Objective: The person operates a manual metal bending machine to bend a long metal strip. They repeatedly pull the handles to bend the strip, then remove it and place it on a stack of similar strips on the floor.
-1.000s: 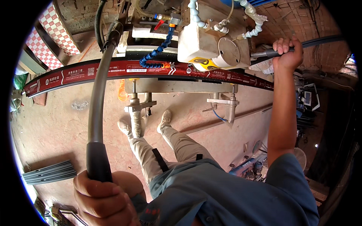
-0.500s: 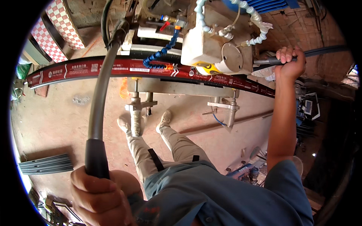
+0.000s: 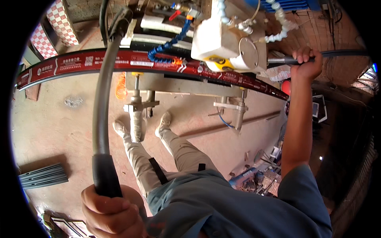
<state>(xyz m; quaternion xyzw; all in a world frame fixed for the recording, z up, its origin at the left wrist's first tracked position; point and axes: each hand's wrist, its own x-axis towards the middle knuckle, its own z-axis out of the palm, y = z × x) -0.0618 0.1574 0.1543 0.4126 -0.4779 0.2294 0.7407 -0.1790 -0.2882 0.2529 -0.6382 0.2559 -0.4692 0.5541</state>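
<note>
view from above a person standing at a workshop machine. the left hand point(image 3: 113, 214) is wrapped in a full fist around the black rubber grip at the near end of a long grey lever point(image 3: 100, 111), which rises in a gentle curve away toward the top of the machine. the right hand point(image 3: 304, 63), arm stretched out, is closed around a thin dark bar handle point(image 3: 333, 55) that sticks out sideways from a white boxy machine head point(image 3: 228, 39).

across the machine bed lies a long red strip point(image 3: 131, 61), dark-edged, glossy and slightly arched, reaching well past both sides. it looks like rigid metal: probably stiff, fairly heavy, smooth enough to slide, and best held near both ends or supported at the middle.

blue and white segmented coolant hoses point(image 3: 166, 45) curl above it. the floor point(image 3: 59, 119) is dusty reddish concrete; a bundle of grey ribbed strips point(image 3: 41, 176) lies at left.
</note>
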